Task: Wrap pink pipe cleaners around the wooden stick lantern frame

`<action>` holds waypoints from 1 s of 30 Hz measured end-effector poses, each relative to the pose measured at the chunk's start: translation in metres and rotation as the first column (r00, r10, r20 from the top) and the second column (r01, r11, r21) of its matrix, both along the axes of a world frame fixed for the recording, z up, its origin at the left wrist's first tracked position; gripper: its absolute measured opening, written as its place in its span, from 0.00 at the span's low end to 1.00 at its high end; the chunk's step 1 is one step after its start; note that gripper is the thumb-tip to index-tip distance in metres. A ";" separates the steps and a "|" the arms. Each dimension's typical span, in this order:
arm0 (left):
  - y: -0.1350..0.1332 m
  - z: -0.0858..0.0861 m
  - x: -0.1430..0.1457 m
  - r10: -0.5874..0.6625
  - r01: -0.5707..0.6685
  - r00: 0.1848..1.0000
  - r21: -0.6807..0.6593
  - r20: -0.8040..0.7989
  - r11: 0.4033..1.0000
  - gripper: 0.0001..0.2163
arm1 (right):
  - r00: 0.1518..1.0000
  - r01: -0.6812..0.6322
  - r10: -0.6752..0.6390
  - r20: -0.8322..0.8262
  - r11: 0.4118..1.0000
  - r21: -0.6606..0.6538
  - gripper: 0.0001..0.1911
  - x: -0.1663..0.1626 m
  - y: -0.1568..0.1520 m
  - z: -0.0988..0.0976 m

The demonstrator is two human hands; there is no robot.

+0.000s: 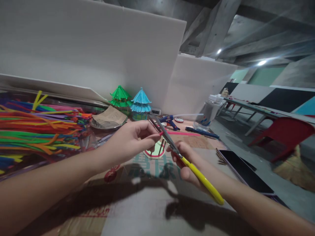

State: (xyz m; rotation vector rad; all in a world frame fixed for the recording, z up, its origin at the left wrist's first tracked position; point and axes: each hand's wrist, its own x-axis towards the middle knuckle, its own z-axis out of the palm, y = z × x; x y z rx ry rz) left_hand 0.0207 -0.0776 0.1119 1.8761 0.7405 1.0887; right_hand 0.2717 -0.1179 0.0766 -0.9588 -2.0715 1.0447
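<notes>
My right hand (188,164) is closed round yellow-handled scissors (172,144), whose blades point up and to the left and stand slightly apart. My left hand (133,139) pinches a small pink piece (161,133) between thumb and fingertips, right at the scissor blades. Below the hands, on cardboard (137,183), stands a small round base with red rim and thin sticks (155,151).
A heap of coloured pipe cleaners (36,127) lies at left. Green (120,97) and blue (140,102) paper pagoda models stand against white boards, beside a blue glue gun (169,121), a plastic jar (209,111) and a dark tablet (246,170). A red chair (285,134) stands right.
</notes>
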 end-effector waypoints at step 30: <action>0.019 0.008 -0.016 0.256 -0.232 0.962 0.210 -0.093 0.950 0.13 | 0.849 0.481 -0.522 0.079 0.826 0.292 0.26 0.032 0.050 0.007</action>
